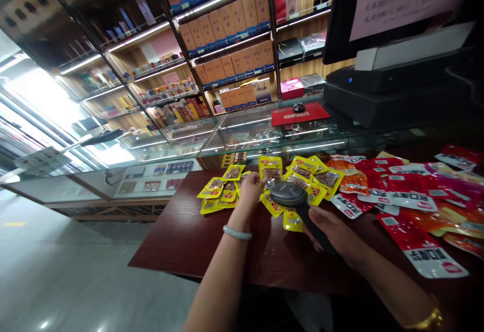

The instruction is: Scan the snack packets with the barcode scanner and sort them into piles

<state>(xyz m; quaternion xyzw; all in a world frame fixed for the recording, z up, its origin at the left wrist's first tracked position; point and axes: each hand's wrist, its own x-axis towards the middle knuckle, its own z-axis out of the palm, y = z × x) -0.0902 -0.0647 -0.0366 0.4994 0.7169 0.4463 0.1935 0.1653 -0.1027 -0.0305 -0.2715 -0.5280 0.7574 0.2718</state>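
My left hand, with a pale bangle at the wrist, pinches the edge of a yellow snack packet and keeps it raised at the table's far side. Wrapped round the handle of a dark barcode scanner is my right hand. The scanner's head is close to that packet and covers part of the yellow packets behind it. One group of yellow packets lies left of my left hand. More yellow packets lie beyond and right of the scanner.
Red-and-white packets and orange packets cover the right of the dark red table. Behind stands a glass counter bearing a mouse on a red mat. A monitor rises at right; shelves of boxes line the wall.
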